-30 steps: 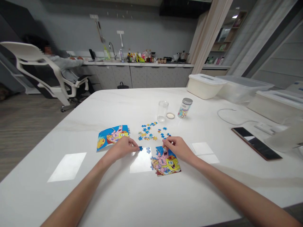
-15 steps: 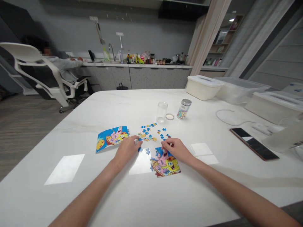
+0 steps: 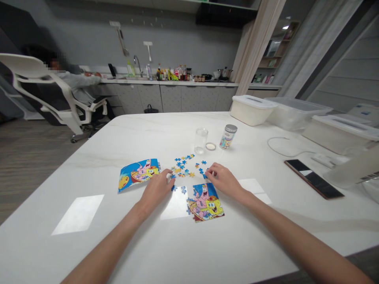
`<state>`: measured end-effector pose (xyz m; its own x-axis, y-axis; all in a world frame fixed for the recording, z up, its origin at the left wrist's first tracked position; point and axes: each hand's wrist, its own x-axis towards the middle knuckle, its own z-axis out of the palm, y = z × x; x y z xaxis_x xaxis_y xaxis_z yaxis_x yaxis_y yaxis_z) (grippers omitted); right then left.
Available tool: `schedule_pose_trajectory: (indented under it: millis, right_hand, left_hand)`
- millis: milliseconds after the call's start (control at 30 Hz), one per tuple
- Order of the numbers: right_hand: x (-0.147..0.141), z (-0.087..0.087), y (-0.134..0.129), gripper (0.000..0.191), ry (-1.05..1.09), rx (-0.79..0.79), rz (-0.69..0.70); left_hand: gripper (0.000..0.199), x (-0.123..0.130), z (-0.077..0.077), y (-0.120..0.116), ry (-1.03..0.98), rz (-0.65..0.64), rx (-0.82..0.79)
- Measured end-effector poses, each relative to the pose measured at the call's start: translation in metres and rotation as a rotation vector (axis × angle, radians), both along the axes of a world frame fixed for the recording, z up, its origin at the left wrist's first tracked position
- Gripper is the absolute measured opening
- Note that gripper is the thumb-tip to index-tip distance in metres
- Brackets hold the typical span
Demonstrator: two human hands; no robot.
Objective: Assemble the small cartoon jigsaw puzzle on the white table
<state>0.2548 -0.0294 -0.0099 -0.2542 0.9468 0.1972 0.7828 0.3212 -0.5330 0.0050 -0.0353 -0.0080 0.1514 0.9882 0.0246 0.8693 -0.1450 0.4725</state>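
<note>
A partly assembled jigsaw puzzle [image 3: 206,203] with cartoon figures lies flat on the table. Close to its upper right edge is my right hand [image 3: 222,177]. Its fingertips are pinched together at some loose blue puzzle pieces [image 3: 201,171]; whatever is between them is hidden. My left hand [image 3: 156,187] rests on the table left of the loose pieces, with a blue puzzle piece [image 3: 173,177] showing between its thumb and index finger. Another blue piece [image 3: 183,190] lies between that hand and the assembled part. A curved picture sheet [image 3: 137,174] of the same scene stands beyond my left hand.
Behind the pieces stand a clear jar [image 3: 201,141], a silver lid ring [image 3: 210,146] and a printed canister [image 3: 227,137]. To the right are a phone [image 3: 313,178], a white cable [image 3: 288,150] and storage boxes [image 3: 251,111]. Someone sits in a white chair [image 3: 66,94] at the far left.
My right hand has moved up from the top edge of the assembled puzzle to the loose pieces beyond it. My left hand stays in nearly the same place. The view has shifted slightly.
</note>
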Motion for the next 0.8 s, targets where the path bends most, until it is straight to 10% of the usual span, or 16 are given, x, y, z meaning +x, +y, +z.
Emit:
schedule_pose_trajectory:
  millis: [800]
  right_hand:
    - [0.013,-0.006,0.011,0.009,-0.074,-0.026,0.016]
  left_hand:
    - [0.028,-0.001,-0.002,0.0,0.091,-0.048,0.009]
